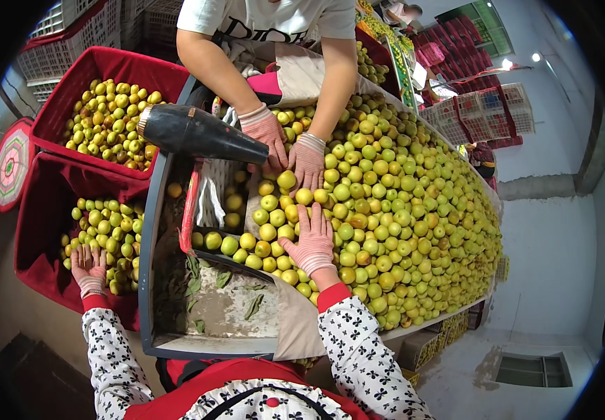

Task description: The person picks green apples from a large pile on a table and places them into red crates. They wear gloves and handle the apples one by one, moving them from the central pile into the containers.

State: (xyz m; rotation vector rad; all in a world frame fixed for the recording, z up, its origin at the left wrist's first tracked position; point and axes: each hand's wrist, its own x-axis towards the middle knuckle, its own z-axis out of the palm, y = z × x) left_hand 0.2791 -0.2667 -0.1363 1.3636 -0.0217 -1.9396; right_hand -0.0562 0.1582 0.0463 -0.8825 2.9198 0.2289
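Observation:
A large heap of yellow-green fruit [402,210], apparently jujubes, covers the sorting table. My right hand [313,239], in a pink striped glove, lies on the heap's near left part with its fingers spread, palm down. Over the lower red-lined crate [45,210] at the left is my left hand [90,268], gloved too, at the near edge of the fruit [111,226] inside; whether its fingers hold a fruit I cannot tell. More fruit forms a row along the dark-edged chute beside the red-taped rim [189,210].
Across the table a co-worker's gloved hands [287,152] touch the fruit close to my right hand. A black hair dryer-like tool [202,134] juts over the table. Another red-lined crate [92,58] holds fruit. Leaves lie on the worn tray [239,310]. A round patterned stool seat [11,165] stands far left.

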